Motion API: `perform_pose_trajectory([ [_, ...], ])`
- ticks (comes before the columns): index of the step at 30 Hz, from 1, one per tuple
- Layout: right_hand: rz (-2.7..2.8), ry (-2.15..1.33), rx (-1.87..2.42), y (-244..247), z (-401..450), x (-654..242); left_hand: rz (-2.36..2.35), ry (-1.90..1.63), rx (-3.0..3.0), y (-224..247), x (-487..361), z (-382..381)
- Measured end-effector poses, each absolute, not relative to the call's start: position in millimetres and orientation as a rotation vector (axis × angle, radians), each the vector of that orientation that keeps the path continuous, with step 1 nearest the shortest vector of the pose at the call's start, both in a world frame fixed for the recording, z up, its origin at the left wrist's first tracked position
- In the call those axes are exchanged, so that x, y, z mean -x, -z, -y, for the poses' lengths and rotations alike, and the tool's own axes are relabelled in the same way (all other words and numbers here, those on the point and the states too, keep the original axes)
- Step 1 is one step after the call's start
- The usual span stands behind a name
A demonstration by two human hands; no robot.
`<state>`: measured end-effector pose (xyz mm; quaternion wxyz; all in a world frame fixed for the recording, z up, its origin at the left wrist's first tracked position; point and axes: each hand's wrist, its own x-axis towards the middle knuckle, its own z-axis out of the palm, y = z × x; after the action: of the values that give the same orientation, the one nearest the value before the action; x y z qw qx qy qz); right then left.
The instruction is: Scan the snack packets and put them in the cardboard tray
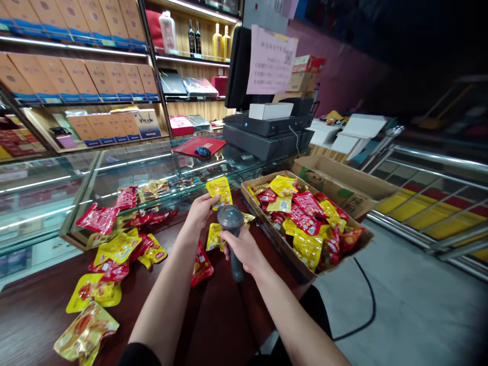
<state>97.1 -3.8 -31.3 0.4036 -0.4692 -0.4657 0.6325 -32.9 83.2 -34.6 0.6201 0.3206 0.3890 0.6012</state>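
Observation:
Between thumb and fingers, my left hand pinches a yellow snack packet by its lower left side, above the dark wooden table. Just to the right, my right hand is wrapped round the handle of a dark grey barcode scanner, whose head points away from me toward the packet. Below the scanner, another yellow packet lies partly covered by it. A red packet rests on the table, partly hidden by my left forearm.
An open cardboard box full of red and yellow packets stands at the right. Loose packets lie scattered at the left. Behind are a glass counter, a mouse and a monitor. A metal railing borders the right side.

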Motion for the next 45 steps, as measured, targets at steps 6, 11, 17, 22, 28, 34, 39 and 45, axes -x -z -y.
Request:
perform_pose_trajectory([
  [6, 1.259, -1.515, 1.171, 37, 10, -95, -0.878, -1.370, -0.740, 34, 35, -82],
  [11, 1.325, -1.490, 1.152, 38, 13, -95, -0.886, -1.366, -0.697, 33, 37, -83],
  [17, 1.328, -1.507, 1.195, 41, 15, -93, -0.847, -1.368, -0.673, 28, 36, -78],
  [22, 1.338, -1.495, 1.200, 39, 15, -93, -0.851, -1.351, -0.681, 27, 34, -78],
  [28, 1.333, -1.489, 1.182, 44, 14, -94, -0.864, -1.344, -0.737, 30, 36, -80],
  [34, 1.331, -1.494, 1.152, 43, 14, -95, -0.863, -1.320, -0.762, 32, 37, -81],
  [39, 1.301, -1.514, 1.163, 38, 16, -97, -0.859, -1.314, -0.752, 36, 37, -83],
  [45, 1.275, -1.015, 1.168, 33, 8, -107, -0.948, -1.277, -0.824, 35, 34, -81],
])
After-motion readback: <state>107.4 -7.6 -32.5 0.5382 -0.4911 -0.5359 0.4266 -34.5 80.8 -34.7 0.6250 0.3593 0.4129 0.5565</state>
